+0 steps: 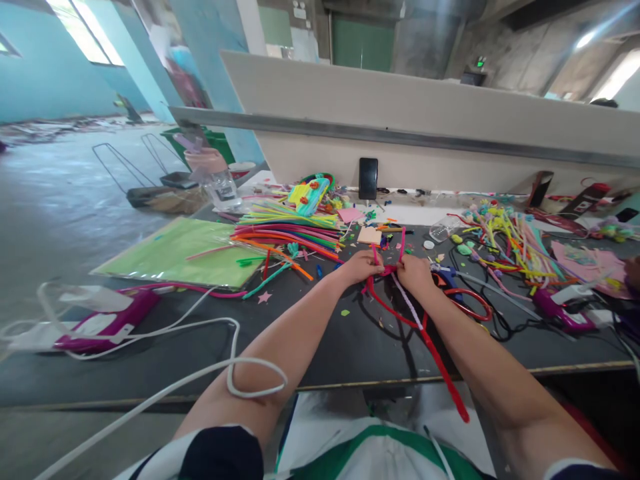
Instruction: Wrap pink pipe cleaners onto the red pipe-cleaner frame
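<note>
Left grip [361,268] and right grip [415,275] I have pinching a pink fuzzy stem [389,270], its middle between them, on the near side of the black phone [369,179], red strands [443,367] trailing farther from it

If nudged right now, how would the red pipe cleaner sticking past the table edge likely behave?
The red pipe cleaner is probably stiff enough to keep its shape, since its free end runs straight past the edge of the table. It looks light, being so thin.
</note>
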A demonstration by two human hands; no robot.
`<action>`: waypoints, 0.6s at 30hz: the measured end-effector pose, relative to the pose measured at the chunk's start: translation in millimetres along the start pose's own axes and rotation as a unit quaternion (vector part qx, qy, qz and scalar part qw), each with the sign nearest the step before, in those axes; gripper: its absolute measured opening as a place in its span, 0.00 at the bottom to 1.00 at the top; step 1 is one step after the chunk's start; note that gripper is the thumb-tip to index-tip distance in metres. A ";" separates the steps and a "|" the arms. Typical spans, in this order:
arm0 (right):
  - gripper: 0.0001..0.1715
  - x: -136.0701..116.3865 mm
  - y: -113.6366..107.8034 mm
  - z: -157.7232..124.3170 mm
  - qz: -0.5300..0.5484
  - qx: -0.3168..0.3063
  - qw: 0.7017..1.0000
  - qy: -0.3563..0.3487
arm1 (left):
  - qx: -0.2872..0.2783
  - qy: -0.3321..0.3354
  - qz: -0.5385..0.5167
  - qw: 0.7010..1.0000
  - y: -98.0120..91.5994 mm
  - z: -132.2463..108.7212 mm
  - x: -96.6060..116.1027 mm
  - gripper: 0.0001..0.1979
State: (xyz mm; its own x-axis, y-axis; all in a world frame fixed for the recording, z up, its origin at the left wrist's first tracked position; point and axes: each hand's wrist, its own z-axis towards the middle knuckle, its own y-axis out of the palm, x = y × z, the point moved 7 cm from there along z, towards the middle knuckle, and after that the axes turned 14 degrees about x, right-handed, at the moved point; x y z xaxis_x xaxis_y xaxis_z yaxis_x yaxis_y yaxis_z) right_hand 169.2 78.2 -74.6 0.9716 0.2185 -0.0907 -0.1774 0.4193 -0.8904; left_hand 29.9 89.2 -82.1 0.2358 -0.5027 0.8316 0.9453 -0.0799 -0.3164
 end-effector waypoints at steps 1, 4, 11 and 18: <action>0.12 -0.7 -0.8 -0.5 -0.001 0.001 1.000 -0.002 | -0.008 0.009 -0.011 1.000 0.5 -0.5 2.6 0.08; 0.12 -2.2 -4.2 -1.8 -0.004 0.011 1.000 -0.009 | -0.040 0.043 -0.003 0.998 3.0 -2.0 10.5 0.08; 0.11 2.4 -1.4 1.0 0.052 0.018 0.998 -0.012 | -0.029 0.060 0.099 0.993 0.6 -1.3 15.3 0.06; 0.15 15.6 -15.6 1.9 0.056 0.037 0.998 -0.018 | -0.017 0.058 0.073 0.996 -8.7 -2.4 16.5 0.07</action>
State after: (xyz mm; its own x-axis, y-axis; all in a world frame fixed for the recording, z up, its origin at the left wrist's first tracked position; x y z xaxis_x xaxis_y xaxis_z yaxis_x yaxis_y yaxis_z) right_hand 186.8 76.7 -61.3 0.9393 0.2981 -0.1697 -0.2959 0.4537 -0.8406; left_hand 25.1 79.5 -66.8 0.3407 -0.6065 0.7184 0.8942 -0.0270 -0.4468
